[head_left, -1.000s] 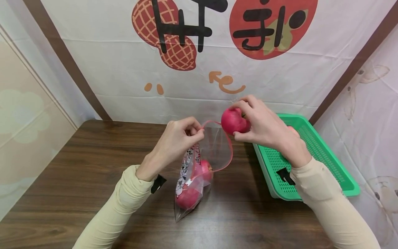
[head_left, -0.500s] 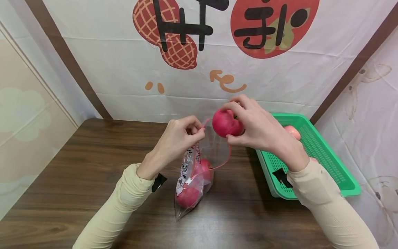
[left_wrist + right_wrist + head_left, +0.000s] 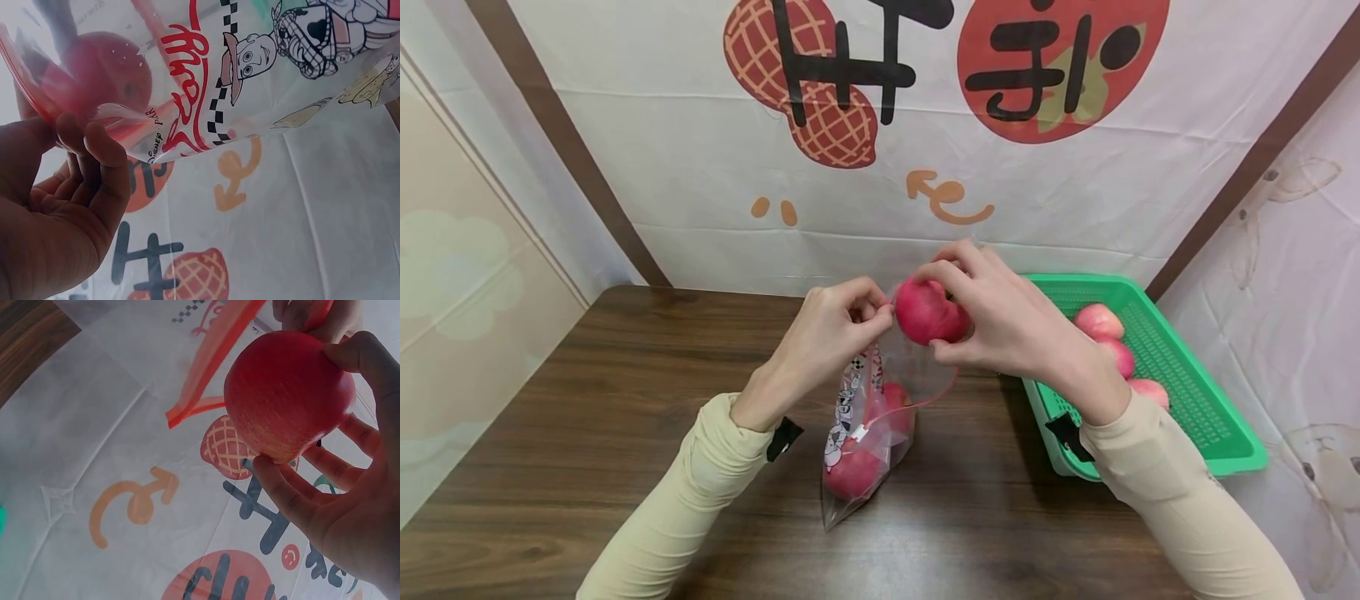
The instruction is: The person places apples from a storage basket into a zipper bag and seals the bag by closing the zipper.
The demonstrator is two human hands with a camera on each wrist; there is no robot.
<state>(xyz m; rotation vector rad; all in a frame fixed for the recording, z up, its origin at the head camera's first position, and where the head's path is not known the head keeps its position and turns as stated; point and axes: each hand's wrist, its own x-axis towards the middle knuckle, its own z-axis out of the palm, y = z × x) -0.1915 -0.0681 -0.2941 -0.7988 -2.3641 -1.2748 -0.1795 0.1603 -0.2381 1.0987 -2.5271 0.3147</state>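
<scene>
My left hand (image 3: 838, 329) pinches the red-edged rim of a clear printed zip bag (image 3: 842, 408), which hangs down to the table with its mouth spread. Two red apples lie inside, one low down (image 3: 852, 473) and another just above it. Between thumb and fingers my right hand (image 3: 1000, 317) grips a red apple (image 3: 921, 312) at the bag's mouth, close to the left fingertips. The right wrist view shows that apple (image 3: 287, 394) beside the red zip strip (image 3: 212, 369). Through the plastic in the left wrist view, the apple (image 3: 100, 75) appears behind the printed film.
A green plastic basket (image 3: 1217, 417) stands at the right of the brown wooden table (image 3: 625, 400), with several apples (image 3: 1099, 320) in it, partly behind the right forearm. A white printed cloth (image 3: 715, 192) hangs along the table's back edge.
My right hand has carried its apple left and slightly down to the bag's mouth. More apples in the basket have come into sight. The left hand keeps its hold almost unmoved.
</scene>
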